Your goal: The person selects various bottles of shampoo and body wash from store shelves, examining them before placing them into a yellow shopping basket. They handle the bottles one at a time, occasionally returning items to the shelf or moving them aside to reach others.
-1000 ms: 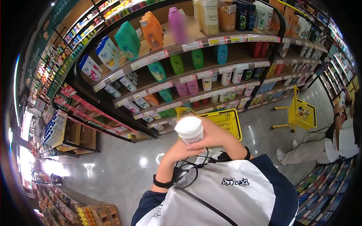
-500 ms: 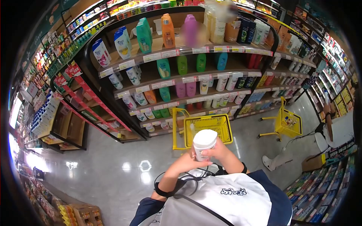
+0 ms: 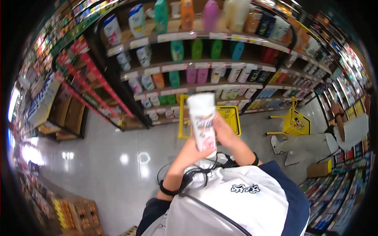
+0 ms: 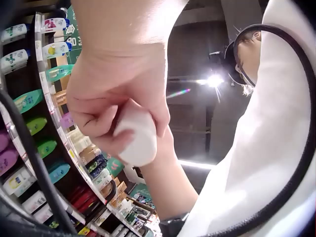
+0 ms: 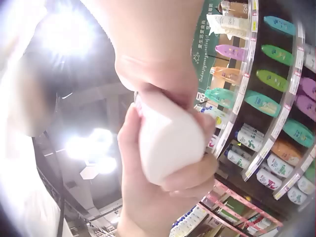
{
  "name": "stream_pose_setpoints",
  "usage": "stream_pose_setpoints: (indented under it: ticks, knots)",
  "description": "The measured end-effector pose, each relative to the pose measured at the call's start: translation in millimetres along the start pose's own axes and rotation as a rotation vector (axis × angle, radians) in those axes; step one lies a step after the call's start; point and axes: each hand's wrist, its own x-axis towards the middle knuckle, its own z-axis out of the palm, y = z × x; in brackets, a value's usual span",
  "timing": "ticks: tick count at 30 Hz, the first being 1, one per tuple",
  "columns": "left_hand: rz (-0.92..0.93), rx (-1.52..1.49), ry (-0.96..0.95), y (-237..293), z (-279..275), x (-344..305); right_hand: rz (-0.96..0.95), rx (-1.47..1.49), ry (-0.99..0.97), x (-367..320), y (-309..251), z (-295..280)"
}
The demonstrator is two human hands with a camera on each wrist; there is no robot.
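Observation:
A white bottle with a pink and dark printed label (image 3: 204,128) is held tilted before the chest, its broad white end away from the body in the head view. My left hand (image 3: 189,151) grips its lower left side, and my right hand (image 3: 224,131) holds the right side, thumb against the label. In the left wrist view, curled fingers of my left hand (image 4: 116,94) lie around the smooth white bottle (image 4: 140,138). The right wrist view has the bottle (image 5: 168,138) below my right hand (image 5: 158,79); both hands touch it, and some fingers are hidden.
Beyond the hands, a curved shelf (image 3: 220,68) carries rows of coloured bottles. A yellow basket (image 3: 235,118) is on the floor behind the bottle, partly hidden. At the right are a yellow cart (image 3: 293,124) and another person (image 3: 315,145). Cables hang near my wrists.
The bottle has turned from showing mostly its white end to showing its printed label, and stands higher in the head view. Both hands have stayed on it.

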Motion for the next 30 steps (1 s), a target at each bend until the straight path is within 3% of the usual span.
stream_pose_setpoints:
  ticks: [1,2,5,9,14,17,20,23,25,30]
  knots:
    - [-0.059,0.027,-0.013,8.0,-1.9,-1.4,-0.017,0.073,-0.09,3.8,-5.1,2.0]
    - [-0.024,0.099,0.07,5.6,-1.1,-1.7,-0.02,0.071,-0.057,6.8,-4.8,2.4]
    - [0.108,-0.133,0.275,3.6,5.9,5.4,-0.049,-0.042,0.019,7.3,-4.4,1.3]
    - [0.084,-0.142,0.262,8.8,6.4,20.3,-0.046,-0.042,0.052,5.3,-11.9,-11.4]
    - [0.087,0.074,0.314,-0.9,22.2,65.0,-0.057,-0.228,0.274,2.2,-18.7,-53.5]
    - [0.156,0.174,0.35,-8.7,42.3,102.7,-0.035,-0.489,0.34,-1.9,-23.8,-100.2]
    - [0.113,0.183,0.366,-11.0,68.5,145.5,-0.039,-0.448,0.475,-2.7,-24.4,-151.1]
    - [0.358,0.61,0.363,-14.5,106.7,199.4,-0.007,-0.39,0.481,-2.7,-36.7,-210.1]
    - [0.352,0.574,0.307,-16.5,139.3,236.0,-0.132,-0.382,0.557,-0.4,-43.7,-256.4]
    - [0.395,0.555,0.109,-31.8,202.8,324.6,-0.212,-0.334,0.657,4.6,-85.5,-355.8]
